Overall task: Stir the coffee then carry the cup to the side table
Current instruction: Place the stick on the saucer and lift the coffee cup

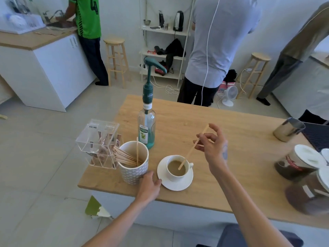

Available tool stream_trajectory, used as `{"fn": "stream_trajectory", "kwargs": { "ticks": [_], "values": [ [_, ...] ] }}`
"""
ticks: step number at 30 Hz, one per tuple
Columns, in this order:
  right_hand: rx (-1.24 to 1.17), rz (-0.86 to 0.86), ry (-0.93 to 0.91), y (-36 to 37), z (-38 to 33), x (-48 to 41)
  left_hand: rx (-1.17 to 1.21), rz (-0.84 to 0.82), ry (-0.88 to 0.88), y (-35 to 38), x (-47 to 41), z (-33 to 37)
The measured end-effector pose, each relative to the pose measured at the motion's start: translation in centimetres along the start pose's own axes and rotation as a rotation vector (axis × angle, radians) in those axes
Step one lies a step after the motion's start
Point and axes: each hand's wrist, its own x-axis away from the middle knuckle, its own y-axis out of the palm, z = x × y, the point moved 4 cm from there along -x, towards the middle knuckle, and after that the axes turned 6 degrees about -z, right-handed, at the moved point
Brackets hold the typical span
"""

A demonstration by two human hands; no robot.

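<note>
A white cup (173, 175) of milky coffee sits on a white saucer (185, 184) near the front edge of the wooden table (231, 157). A wooden stir stick (191, 150) leans into the coffee, its lower end dipped in. My right hand (212, 147) pinches the stick's upper part above and to the right of the cup. My left hand (149, 186) rests on the table, fingers touching the saucer's left rim, beside a patterned mug.
A patterned mug (132, 173) of spare stir sticks, a clear acrylic sachet box (97, 143) and a pump-topped syrup bottle (146, 125) stand left of the cup. A steel pitcher (287, 130) and coffee jars (299, 163) are at right. Three people stand beyond the table.
</note>
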Motion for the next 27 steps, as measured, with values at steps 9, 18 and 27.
{"fn": "stream_trajectory", "kwargs": {
  "ticks": [9,18,27],
  "values": [
    [0.057,0.082,0.239,-6.9,6.7,1.9,-0.004,-0.01,0.052,1.2,-1.0,1.4],
    [0.209,-0.107,0.385,-6.3,12.7,0.2,-0.127,0.041,0.079,1.3,-2.4,2.2],
    [0.358,-0.288,0.404,-5.1,14.6,-3.2,-0.162,0.057,0.087,2.1,-3.9,2.3]
  ]
}}
